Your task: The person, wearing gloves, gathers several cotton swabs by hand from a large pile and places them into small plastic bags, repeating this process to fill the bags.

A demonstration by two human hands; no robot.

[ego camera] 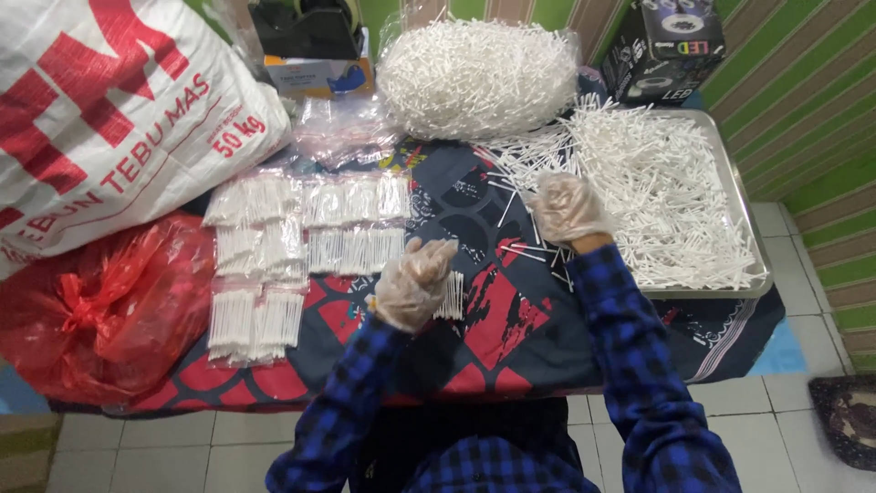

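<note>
Near the table's middle, gloved left hand [412, 285] grasped a small bundle of white sticks [451, 297]; gloved right hand [568, 208] was clenched beside the metal tray [754, 260] of loose sticks.

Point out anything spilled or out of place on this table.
White sticks have spilled off the metal tray onto the patterned cloth beside the right hand. The packed bags lie in tidy rows.
</note>
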